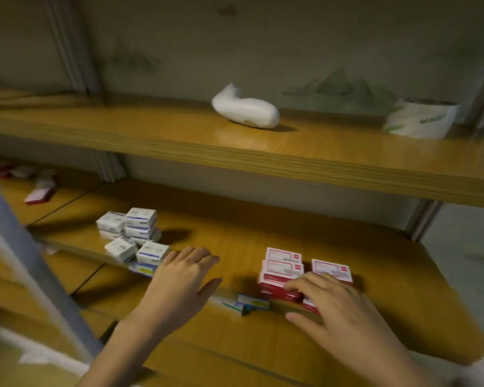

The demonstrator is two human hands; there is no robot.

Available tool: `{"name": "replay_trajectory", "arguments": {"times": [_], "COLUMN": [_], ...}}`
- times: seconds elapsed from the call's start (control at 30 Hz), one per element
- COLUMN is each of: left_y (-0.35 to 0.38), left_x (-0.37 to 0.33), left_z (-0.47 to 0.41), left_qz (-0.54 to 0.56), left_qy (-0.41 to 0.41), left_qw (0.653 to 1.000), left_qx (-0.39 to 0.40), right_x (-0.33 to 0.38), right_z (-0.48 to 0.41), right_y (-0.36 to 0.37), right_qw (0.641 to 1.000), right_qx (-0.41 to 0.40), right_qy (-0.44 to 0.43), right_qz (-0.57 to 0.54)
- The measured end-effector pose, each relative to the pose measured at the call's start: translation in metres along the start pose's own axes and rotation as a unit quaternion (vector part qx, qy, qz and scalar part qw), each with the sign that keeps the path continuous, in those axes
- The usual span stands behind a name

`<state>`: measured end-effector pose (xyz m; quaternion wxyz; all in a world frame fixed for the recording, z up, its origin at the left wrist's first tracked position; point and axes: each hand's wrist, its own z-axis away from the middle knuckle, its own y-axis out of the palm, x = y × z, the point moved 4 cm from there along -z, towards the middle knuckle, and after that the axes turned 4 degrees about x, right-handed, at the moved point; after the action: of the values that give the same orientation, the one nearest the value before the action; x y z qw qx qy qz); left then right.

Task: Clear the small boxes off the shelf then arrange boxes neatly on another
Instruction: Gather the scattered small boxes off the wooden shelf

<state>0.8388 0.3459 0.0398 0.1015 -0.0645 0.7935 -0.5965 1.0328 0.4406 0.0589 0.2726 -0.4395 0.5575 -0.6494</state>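
Spanning the whole view, two wooden shelves run left to right: the upper shelf (179, 152) carries only a white plastic bottle-like object (245, 111) lying on its side and a printed roll (419, 121) at the far right, while the lower shelf (229, 233) holds the task's things. A grey metal upright (25, 261) crosses the left foreground.

On the lower shelf, the red-and-white boxes (284, 268) stand stacked near the front lip, their long sides running along the shelf edge. Well to their left sits a looser pile of blue-and-white boxes (140, 224). A few more red boxes (38, 195) lie scattered at the far left (too blurred to count).

The right hand (333, 303) lies over the front of the red stack, fingers curved across the tops and thumb down at the shelf lip — whether it truly clasps a box or only rests there I cannot tell. The left hand (179, 277) is flat and relaxed on the bare wood, holding nothing, its little-finger side just beside the blue pile.

So each stack has its own nearer hand: red straight ahead of the right palm, blue just left of the left one.

Small price tags (253, 301) hang on the shelf edge between the hands.
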Motion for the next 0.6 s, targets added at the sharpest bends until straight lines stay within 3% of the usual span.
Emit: {"name": "replay_trajectory", "arguments": {"times": [0.17, 0.33, 0.4, 0.5, 0.6], "left_y": [-0.019, -0.05, -0.057, -0.06, -0.063], "left_x": [0.06, 0.106, 0.12, 0.144, 0.18], "left_z": [0.078, 0.167, 0.2, 0.243, 0.278], "left_qz": [-0.049, -0.089, -0.104, -0.088, -0.102], "left_qy": [-0.153, -0.291, -0.331, -0.393, -0.412], "left_qw": [0.986, 0.951, 0.937, 0.913, 0.904], "left_qx": [0.04, 0.044, 0.028, 0.065, 0.056], "right_x": [0.058, 0.135, 0.169, 0.218, 0.261], "right_z": [-0.049, -0.09, -0.101, -0.113, -0.128], "right_y": [0.027, 0.047, 0.054, 0.066, 0.076], "right_qw": [0.988, 0.963, 0.952, 0.934, 0.924], "right_qx": [0.032, 0.059, 0.069, 0.091, 0.106], "right_qy": [-0.147, -0.264, -0.299, -0.345, -0.366], "right_qz": [-0.014, -0.004, -0.007, -0.006, -0.005]}}
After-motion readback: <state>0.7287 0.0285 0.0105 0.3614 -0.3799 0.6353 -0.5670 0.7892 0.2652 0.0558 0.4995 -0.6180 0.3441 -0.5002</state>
